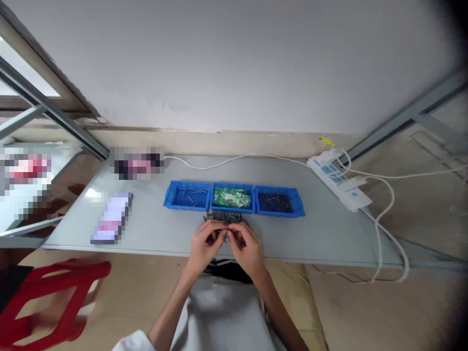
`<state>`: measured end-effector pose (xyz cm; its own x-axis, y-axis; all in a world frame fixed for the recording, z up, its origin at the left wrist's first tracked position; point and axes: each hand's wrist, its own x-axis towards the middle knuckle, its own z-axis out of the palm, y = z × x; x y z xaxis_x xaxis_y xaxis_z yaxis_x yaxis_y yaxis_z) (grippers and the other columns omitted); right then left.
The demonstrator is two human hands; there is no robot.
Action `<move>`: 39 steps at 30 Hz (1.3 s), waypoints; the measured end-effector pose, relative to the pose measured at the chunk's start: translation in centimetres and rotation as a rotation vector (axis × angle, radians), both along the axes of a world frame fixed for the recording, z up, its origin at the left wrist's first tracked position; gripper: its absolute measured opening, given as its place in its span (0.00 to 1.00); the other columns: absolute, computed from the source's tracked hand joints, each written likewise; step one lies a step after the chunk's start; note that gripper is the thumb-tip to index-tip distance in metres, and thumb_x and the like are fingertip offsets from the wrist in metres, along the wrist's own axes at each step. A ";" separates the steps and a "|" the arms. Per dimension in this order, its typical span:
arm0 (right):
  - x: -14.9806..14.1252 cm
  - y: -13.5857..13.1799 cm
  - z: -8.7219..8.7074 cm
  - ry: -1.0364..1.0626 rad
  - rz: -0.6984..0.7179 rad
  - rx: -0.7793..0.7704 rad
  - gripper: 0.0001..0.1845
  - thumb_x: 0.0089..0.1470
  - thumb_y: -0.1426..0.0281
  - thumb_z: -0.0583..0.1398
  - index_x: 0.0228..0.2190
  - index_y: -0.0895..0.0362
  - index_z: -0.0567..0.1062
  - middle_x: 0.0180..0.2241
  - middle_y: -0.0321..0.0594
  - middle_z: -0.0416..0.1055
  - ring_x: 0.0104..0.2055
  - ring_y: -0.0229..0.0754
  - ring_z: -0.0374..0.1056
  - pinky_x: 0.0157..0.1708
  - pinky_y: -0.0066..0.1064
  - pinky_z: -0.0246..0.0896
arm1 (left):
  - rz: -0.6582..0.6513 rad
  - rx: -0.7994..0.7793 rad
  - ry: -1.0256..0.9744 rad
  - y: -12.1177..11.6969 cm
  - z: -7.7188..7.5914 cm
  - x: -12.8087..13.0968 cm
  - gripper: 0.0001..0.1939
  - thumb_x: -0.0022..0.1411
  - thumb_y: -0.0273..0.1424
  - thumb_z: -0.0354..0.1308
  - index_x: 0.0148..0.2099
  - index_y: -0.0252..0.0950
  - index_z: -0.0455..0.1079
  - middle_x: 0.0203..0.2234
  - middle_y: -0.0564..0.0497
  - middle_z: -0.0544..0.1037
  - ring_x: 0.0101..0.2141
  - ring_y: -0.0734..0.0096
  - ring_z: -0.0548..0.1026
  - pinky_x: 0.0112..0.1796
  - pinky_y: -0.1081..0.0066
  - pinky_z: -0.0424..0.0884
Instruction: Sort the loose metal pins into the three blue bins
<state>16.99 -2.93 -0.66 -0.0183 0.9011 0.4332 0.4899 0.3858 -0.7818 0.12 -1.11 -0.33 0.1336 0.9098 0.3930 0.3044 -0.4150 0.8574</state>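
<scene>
My left hand (205, 242) and my right hand (245, 243) meet at the front edge of the grey table (153, 229), fingers pinched together on small dark metal pins I cannot make out well. Just beyond them lies a loose pile of dark pins (225, 217). Behind the pile stand three blue bins in a row: the left bin (187, 195) has a few pins, the middle bin (232, 197) holds green parts, the right bin (279, 202) is filled with dark pins.
A white power strip (338, 181) with white cables lies at the table's back right. A blurred flat object (111, 218) rests on the left of the table. A red plastic stool (51, 302) stands on the floor at lower left. A metal frame runs along both sides.
</scene>
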 end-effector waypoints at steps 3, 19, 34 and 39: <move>0.0 0.0 0.1 0.004 0.001 0.013 0.06 0.72 0.70 0.59 0.47 0.52 0.77 0.33 0.35 0.75 0.25 0.37 0.64 0.27 0.29 0.63 | 0.004 0.000 -0.004 0.0 -0.1 0.0 0.05 0.75 0.30 0.62 0.45 0.38 0.79 0.41 0.47 0.85 0.26 0.77 0.73 0.29 0.76 0.71; 0.0 -0.1 0.1 0.028 0.004 0.012 0.08 0.71 0.70 0.60 0.49 0.51 0.78 0.33 0.35 0.74 0.25 0.37 0.62 0.29 0.30 0.64 | 0.026 -0.036 -0.014 0.1 0.0 -0.1 0.03 0.72 0.28 0.64 0.42 0.38 0.80 0.40 0.47 0.87 0.27 0.76 0.76 0.30 0.76 0.73; 0.0 0.2 0.3 0.063 -0.023 0.076 0.05 0.71 0.69 0.63 0.43 0.52 0.82 0.30 0.35 0.75 0.23 0.36 0.63 0.26 0.30 0.63 | 0.022 -0.082 -0.008 0.2 0.3 -0.1 0.05 0.70 0.31 0.65 0.40 0.38 0.82 0.36 0.48 0.87 0.24 0.75 0.74 0.28 0.75 0.73; -0.4 0.3 1.6 0.039 -0.045 0.106 0.06 0.70 0.70 0.63 0.43 0.52 0.82 0.30 0.34 0.74 0.23 0.35 0.63 0.25 0.29 0.62 | 0.025 -0.064 0.000 0.3 0.5 -0.2 0.05 0.70 0.32 0.66 0.40 0.39 0.82 0.33 0.50 0.86 0.23 0.75 0.73 0.28 0.75 0.72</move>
<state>16.61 -2.62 0.91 0.0395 0.8498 0.5257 0.4784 0.4458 -0.7566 -0.10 -0.84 0.19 0.1110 0.9360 0.3341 0.3141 -0.3519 0.8817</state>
